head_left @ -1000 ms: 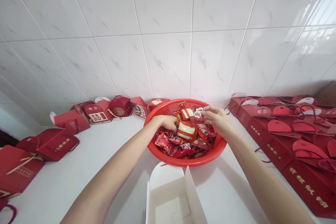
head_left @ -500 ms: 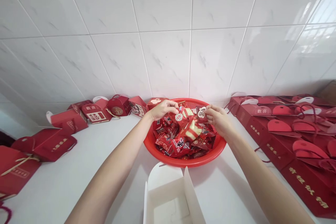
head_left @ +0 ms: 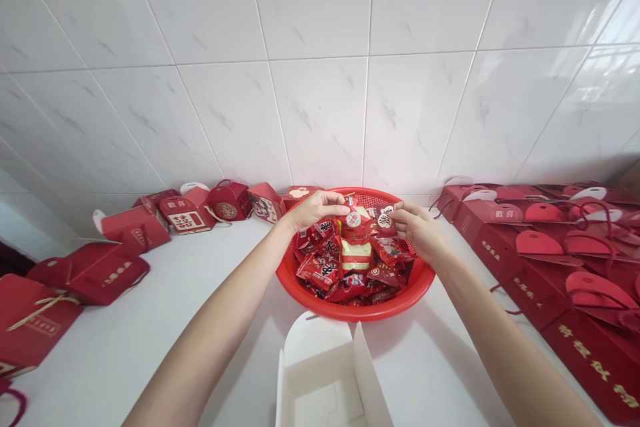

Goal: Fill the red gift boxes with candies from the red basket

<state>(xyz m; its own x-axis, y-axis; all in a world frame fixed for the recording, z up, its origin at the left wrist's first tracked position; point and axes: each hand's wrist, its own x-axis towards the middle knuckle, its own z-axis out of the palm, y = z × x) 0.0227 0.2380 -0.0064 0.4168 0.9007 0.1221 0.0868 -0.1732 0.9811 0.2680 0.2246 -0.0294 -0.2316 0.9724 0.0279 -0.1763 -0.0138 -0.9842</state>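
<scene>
A red plastic basket (head_left: 355,311) full of small wrapped snacks stands before me, in the middle of the head view. Over its left side, my left hand (head_left: 314,211) pinches a red snack packet (head_left: 353,221) that has a round label and a clear part with something pale inside. Between the thumb and fingers of my right hand (head_left: 419,230) is a dark red snack packet (head_left: 384,219) with a white emblem, at the right of the basket. Just below the basket sits an open white box (head_left: 327,373), its flaps up and its inside bare.
Red gift boxes (head_left: 137,230) with handles line the back and left of the white table (head_left: 200,293). Many more red boxes (head_left: 530,260) stand packed in rows on the right. A white tiled wall (head_left: 320,113) rises right behind the basket.
The packet in my left hand now hangs straighter, with its pale-filled lower part showing more squarely. My right hand keeps its packet in about the same place. The view has shifted slightly.
</scene>
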